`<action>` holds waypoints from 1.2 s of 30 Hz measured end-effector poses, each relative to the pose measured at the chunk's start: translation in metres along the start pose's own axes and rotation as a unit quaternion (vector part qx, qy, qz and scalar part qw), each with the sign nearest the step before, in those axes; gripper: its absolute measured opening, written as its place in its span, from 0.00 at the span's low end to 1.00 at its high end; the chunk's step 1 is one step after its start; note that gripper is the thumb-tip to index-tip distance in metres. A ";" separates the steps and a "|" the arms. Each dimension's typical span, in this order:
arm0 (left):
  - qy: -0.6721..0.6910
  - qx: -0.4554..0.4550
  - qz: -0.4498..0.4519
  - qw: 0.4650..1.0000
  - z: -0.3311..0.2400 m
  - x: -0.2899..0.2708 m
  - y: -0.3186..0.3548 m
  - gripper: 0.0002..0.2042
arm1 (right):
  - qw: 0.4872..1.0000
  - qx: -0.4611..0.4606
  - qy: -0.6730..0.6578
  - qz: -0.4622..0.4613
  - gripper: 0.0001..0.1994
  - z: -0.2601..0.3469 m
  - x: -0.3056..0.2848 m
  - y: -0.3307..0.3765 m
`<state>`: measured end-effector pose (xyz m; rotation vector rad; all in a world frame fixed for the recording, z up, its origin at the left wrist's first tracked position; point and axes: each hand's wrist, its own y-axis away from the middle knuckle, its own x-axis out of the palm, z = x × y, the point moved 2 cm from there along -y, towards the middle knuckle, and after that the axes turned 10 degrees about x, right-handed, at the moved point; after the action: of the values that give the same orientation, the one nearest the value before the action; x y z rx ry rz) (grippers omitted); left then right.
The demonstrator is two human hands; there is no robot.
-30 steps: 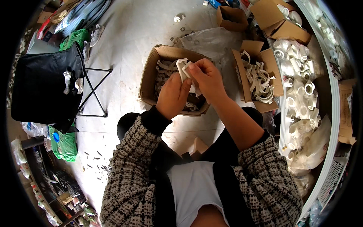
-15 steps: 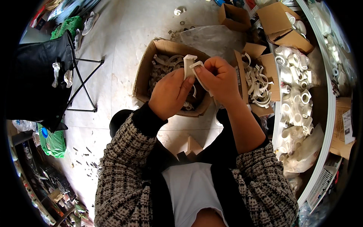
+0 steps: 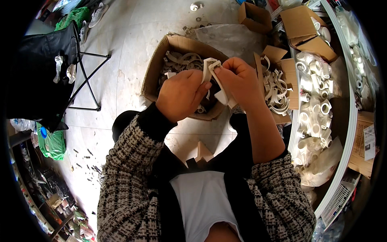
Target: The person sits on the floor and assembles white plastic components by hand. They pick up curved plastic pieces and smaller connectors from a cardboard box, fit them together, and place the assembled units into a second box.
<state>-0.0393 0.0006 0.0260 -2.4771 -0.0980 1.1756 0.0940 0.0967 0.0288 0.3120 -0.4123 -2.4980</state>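
My left hand (image 3: 181,94) is closed, pinching a white plastic pipe clamp half (image 3: 207,67) between thumb and fingers. A second white clamp half (image 3: 222,95) is gripped in my closed right hand (image 3: 242,82), its lower end showing below the fingers. The upper ends of the two pieces meet or overlap between my hands; I cannot tell whether they are joined. Both hands are over an open cardboard box (image 3: 151,77) that holds many loose curved clamp pieces (image 3: 184,60). My left hand hides part of its contents.
A smaller open carton (image 3: 293,94) of white curved clamps stands at the right. Beyond it, bags of white pipe fittings (image 3: 315,111) lie along a shelf edge. A black folding chair (image 3: 36,80) is at the left. Small dark bits (image 3: 94,168) are scattered on the floor.
The clamp pieces have shifted together, their upper ends now closer. The right-hand piece has turned so its lower end shows. The view has shifted slightly.
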 end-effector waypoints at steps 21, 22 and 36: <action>-0.005 0.065 -0.006 0.998 -0.001 0.008 -0.004 0.10 | 0.967 0.046 -0.251 0.007 0.08 -0.020 0.016 0.001; -0.009 0.072 -0.013 0.997 0.000 0.008 -0.004 0.10 | 0.951 0.078 -0.299 0.011 0.08 -0.020 0.019 0.003; 0.026 0.055 0.072 0.996 0.008 0.002 0.000 0.08 | 0.993 0.038 -0.114 0.018 0.09 -0.019 0.013 -0.001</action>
<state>-0.0438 0.0034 0.0195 -2.4492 0.1582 1.1385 0.0894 0.0855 0.0091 0.0469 -0.6017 -2.4955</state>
